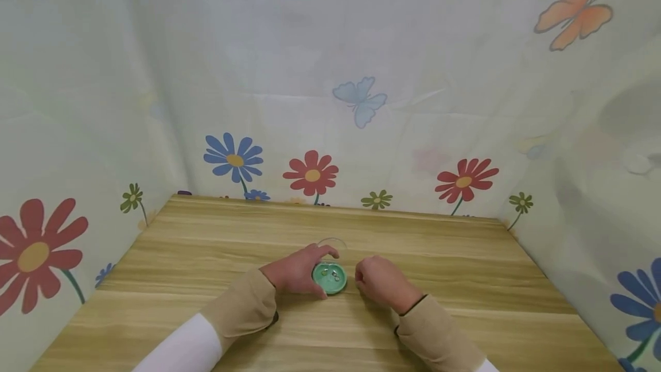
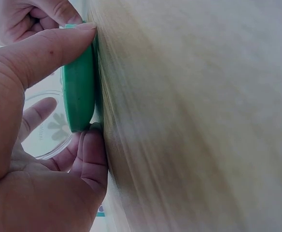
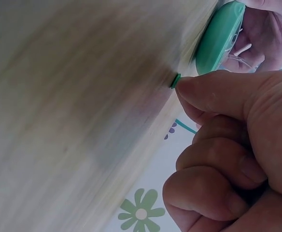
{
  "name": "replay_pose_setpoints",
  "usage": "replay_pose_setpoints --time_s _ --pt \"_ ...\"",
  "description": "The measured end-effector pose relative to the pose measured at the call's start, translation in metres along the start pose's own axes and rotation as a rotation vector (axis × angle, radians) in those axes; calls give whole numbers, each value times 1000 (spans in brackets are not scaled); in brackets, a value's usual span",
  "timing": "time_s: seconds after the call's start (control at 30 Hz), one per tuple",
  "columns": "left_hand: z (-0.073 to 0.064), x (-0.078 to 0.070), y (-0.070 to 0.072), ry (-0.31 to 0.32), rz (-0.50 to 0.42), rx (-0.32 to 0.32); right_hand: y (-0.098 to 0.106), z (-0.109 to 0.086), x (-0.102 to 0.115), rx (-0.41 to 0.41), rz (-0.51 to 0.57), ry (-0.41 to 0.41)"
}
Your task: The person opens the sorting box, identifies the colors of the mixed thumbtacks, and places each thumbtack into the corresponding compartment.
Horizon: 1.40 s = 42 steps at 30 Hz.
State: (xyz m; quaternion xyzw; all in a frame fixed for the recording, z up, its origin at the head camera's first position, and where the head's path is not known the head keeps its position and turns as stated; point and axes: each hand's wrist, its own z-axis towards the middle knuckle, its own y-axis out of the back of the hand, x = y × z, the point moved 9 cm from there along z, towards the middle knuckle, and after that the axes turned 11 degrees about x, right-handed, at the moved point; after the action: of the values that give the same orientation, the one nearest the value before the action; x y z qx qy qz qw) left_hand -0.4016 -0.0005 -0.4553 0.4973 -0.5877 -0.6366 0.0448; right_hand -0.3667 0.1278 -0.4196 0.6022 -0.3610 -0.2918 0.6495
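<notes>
A small round green case [image 1: 329,286] lies on the table with its clear lid [image 1: 334,240] flipped up at the back. A few tiny pieces [image 1: 335,275] rest inside it; they are too small to identify. My left hand [image 1: 299,270] holds the case from the left, its thumb and fingers around the rim, as the left wrist view also shows. Just to the right of the case is my right hand [image 1: 384,283], fingers curled. In the right wrist view, its thumb and index finger pinch a tiny green disc-like piece [image 3: 175,81] close to the tabletop. The head view hides that piece.
The wood-grain table [image 1: 439,245] spreads around both hands. White curtain [image 1: 289,45] printed with flowers and butterflies encloses it at the back and on both sides.
</notes>
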Motion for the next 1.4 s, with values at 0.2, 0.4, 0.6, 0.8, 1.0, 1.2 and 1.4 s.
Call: replay_pose_setpoints --time_s 0.2,0.4,0.6,0.8,1.0,1.2,1.4 --pt "-3 0 2 -8 -8 1 -1 1 0 -2 6 8" --pt "-1 10 2 4 -3 -9 -3 5 -2 11 39 -1" --pt "0 15 5 12 -21 -14 -2 8 -1 0 53 7" --pt "-1 14 5 10 -15 -4 -5 8 -3 8 93 23" --pt "-3 7 2 -12 -9 2 -12 11 -12 29 227 -33" --pt "-3 3 0 -12 -17 6 -9 10 -17 16 411 -67" --pt "3 7 -3 -11 -16 1 -6 11 -20 44 732 -47"
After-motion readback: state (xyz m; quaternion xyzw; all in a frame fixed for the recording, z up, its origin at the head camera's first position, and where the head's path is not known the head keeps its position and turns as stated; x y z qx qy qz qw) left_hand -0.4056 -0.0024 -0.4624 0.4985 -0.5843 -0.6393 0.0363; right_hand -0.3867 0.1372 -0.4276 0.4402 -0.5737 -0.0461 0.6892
